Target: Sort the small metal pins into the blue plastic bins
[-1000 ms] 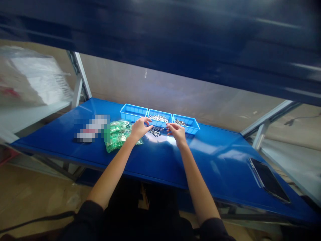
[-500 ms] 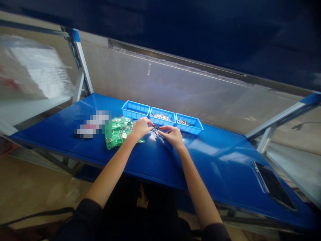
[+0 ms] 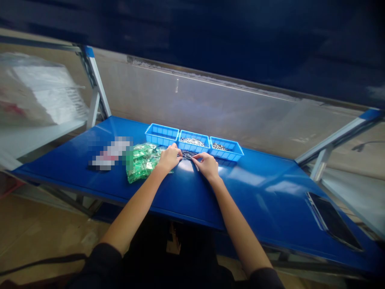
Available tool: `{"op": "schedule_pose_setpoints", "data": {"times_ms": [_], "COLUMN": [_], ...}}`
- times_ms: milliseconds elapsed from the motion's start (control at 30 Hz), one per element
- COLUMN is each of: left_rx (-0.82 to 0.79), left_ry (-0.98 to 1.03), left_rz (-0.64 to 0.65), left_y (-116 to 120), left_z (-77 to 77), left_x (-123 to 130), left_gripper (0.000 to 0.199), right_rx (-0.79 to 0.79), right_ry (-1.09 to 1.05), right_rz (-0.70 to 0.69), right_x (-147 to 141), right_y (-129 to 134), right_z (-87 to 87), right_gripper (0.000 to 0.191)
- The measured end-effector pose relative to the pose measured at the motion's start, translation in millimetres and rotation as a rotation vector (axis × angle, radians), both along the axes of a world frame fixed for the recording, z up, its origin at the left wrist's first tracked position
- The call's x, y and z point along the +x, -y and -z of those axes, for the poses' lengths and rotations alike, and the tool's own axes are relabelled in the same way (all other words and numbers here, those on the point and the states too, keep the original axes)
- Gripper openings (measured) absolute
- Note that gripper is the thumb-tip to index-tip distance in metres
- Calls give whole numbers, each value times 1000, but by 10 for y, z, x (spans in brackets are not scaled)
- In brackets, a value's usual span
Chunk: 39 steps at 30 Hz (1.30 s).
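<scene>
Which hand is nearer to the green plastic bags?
Left. The left hand is by the right edge of the green plastic bags; the right hand is farther right, at the metal rods.

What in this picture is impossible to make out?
All in the head view:
Thin metal pieces between left hand and right hand: too small and blurred to count.
White-and-red item: pixelation masks what it is.
Green bags: blur and glare obscure their contents.
Dark blue overhead panel: top edge cuts it off.
</scene>
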<state>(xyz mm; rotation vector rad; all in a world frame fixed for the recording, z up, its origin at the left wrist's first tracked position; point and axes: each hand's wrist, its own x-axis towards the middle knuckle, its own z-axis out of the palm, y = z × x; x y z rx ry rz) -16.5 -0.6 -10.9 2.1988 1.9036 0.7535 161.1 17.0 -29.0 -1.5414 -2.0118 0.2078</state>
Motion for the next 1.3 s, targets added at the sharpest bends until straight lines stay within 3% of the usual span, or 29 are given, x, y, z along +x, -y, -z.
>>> {"op": "schedule_pose_setpoints", "data": {"times_ms": [167, 300, 400, 500, 633, 733, 1067, 1300], "left_rx": [28, 22, 19, 19, -15, -41, -42, -172], "left_ry": [273, 606, 741, 786, 824, 877, 976, 1096], "left_rz": [11, 84, 84, 76, 125, 151, 162, 121], "left_y": [-58, -119, -129, -111, -96, -101, -71, 38], "left_z": [10, 10, -12, -41, -36, -7, -25, -147], "left_x": [17, 52, 80, 95, 103, 112, 139, 194], "left_gripper": [15, 17, 19, 20, 21, 24, 31, 26], "right_rx": [5, -12, -8, -2, -92, -122, -178, -174], "right_ry": [-114, -106, -104, -241, -599, -730, -787, -723], "right_rz": [29, 12, 21, 27, -132, -191, -272, -355], "right_x": [-2, 5, 12, -5, -68, -101, -136, -182], "right_y": [1, 31, 43, 20, -34, -51, -4, 76], "right_z": [-27, -53, -55, -51, -52, -46, -27, -41], "right_gripper": [22, 19, 18, 27, 45, 46, 42, 35]}}
